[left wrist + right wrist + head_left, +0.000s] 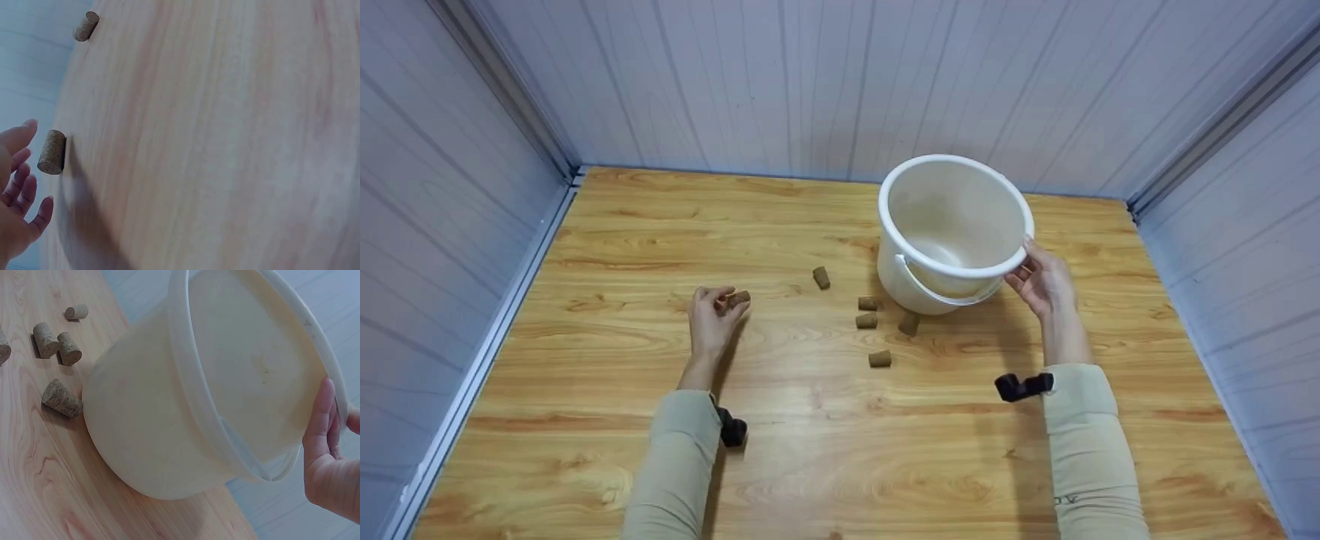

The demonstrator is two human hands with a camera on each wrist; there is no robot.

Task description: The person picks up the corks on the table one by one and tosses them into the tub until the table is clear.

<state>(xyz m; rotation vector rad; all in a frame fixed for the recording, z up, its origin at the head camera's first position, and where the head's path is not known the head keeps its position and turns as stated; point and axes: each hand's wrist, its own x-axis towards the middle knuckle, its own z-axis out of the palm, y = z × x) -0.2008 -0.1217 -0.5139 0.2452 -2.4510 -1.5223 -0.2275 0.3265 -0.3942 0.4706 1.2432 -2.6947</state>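
Observation:
The left hand (715, 321) is at a small brown cork (739, 298) on the wooden surface, thumb and fingers spread around it. In the left wrist view that cork (52, 152) lies on its side, and a gap shows between it and the fingertips. A white bucket (898, 274) stands upright at the back right. Its rim is gripped by the right hand (1048, 283) on the right side, with a digit inside the rim and others outside. The bucket's thin handle (937, 296) hangs down at the front.
Several more corks lie between the left hand and the bucket: one (821, 277) farther back, a pair (867, 321) side by side, one (910, 324) near the bucket's base and one (880, 359) in front. White panel walls (825, 82) enclose the wooden surface (810, 450).

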